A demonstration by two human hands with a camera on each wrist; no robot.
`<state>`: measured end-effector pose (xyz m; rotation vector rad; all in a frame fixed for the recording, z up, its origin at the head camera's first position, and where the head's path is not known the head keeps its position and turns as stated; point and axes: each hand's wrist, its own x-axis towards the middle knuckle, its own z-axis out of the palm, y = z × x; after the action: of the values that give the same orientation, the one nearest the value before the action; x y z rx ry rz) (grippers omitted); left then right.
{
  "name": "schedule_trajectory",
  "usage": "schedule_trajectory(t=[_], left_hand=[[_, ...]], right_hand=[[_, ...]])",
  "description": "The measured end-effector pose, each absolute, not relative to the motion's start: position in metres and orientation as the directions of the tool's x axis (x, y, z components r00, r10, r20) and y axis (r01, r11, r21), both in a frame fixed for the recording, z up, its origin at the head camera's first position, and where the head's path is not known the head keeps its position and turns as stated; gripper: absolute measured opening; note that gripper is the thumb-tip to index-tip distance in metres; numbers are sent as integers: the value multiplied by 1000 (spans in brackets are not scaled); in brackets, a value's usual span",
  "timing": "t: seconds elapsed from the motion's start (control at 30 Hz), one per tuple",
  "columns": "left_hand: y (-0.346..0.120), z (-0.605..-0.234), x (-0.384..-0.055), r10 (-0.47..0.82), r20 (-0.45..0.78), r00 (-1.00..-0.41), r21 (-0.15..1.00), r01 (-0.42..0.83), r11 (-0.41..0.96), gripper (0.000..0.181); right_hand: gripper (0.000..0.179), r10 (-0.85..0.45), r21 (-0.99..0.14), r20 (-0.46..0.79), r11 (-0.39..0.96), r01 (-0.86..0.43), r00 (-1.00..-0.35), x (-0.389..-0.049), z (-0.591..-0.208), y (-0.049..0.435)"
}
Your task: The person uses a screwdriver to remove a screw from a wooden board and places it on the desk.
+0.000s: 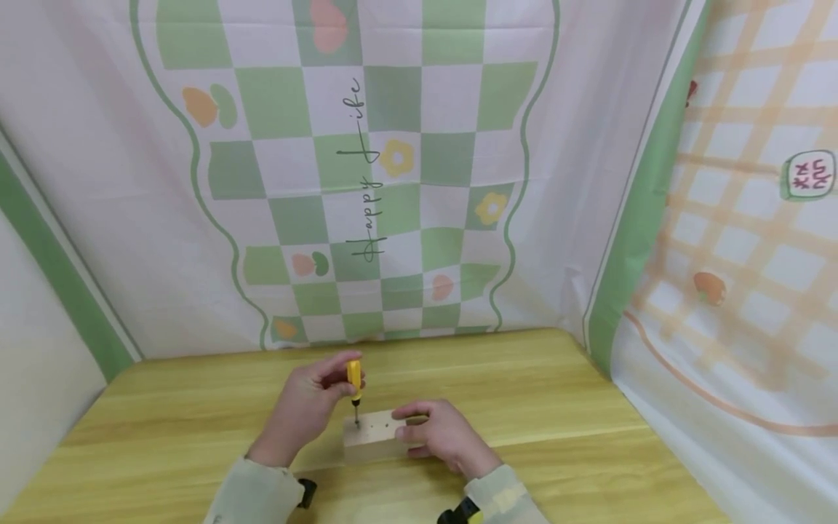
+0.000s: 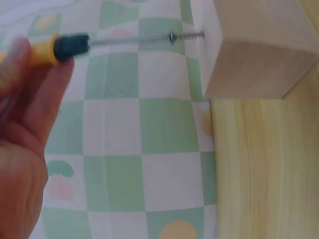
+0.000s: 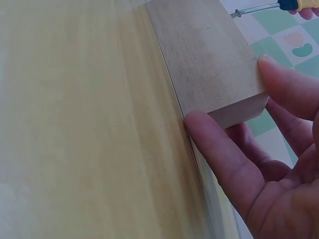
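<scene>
In the head view my left hand (image 1: 308,400) holds a yellow-handled screwdriver (image 1: 354,374) upright by its handle. Its tip meets the head of a screw (image 2: 187,36), which stands in the top face of a pale wooden block (image 1: 374,447); much of the thread shows above the wood in the left wrist view. My right hand (image 1: 448,435) grips the block's right end, with fingertips (image 3: 202,122) against its edges. Small dark holes (image 1: 386,425) dot the block's top, to the right of the screw.
The block lies on a wood-grain table (image 1: 556,407). Behind it hangs a green-and-white checkered cloth (image 1: 393,218), and a cloth with an orange grid (image 1: 740,240) hangs on the right. Each wrist bears a dark strap (image 1: 306,493).
</scene>
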<state>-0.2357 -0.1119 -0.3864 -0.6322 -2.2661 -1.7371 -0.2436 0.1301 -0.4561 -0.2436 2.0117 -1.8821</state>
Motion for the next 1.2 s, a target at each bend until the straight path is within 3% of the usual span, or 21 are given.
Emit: schedule_trajectory(t=[0.3, 0.53, 0.77, 0.9, 1.03, 1.13, 1.2], left_hand=[[-95, -392, -225, 120, 515, -849, 739, 510, 440, 43], [-75, -402, -220, 2, 689, -725, 562, 537, 629, 52], [-65, -403, -216, -81, 740, -668, 527, 500, 687, 50], [-73, -403, -217, -3, 721, -693, 550, 570, 610, 51], [-91, -400, -220, 172, 608, -775, 701, 626, 341, 52], [-106, -395, -223, 299, 492, -818, 825, 547, 140, 46], [-113, -393, -226, 351, 431, -832, 872, 483, 75, 40]], right_hand=[[31, -365, -989, -142, 86, 119, -920, -245, -456, 129], [34, -372, -990, -137, 82, 115, -918, -245, -458, 129], [35, -372, -991, -128, 82, 105, -920, -245, -458, 129], [36, -371, -991, -127, 84, 103, -920, -244, -457, 129], [33, -362, -990, -131, 97, 102, -923, -244, -457, 129], [32, -360, -990, -129, 106, 97, -924, -243, -456, 128], [33, -361, -990, -124, 108, 91, -924, -243, -457, 128]])
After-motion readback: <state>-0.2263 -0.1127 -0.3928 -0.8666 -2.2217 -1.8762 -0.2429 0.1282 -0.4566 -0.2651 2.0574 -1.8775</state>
